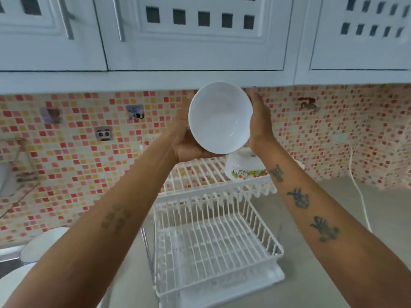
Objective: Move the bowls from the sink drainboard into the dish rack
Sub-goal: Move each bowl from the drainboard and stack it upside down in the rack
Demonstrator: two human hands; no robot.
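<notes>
A plain white bowl (220, 117) is held up in the air above the white two-tier dish rack (213, 236), its hollow facing me. My left hand (185, 141) cups it from the left and below. My right hand (260, 121) presses flat against its right rim. On the rack's upper tier a white bowl with a cartoon band (244, 166) sits upside down, partly hidden behind the held bowl and my right wrist. At the lower left, a white bowl (42, 243) and the edge of another white dish (13, 285) lie by the steel drainboard.
White wall cabinets (195, 36) hang just above the held bowl. Behind is a red and yellow mosaic tile wall (89, 152) with small hooks. A white cable (360, 196) runs down over the grey counter (322, 218) right of the rack.
</notes>
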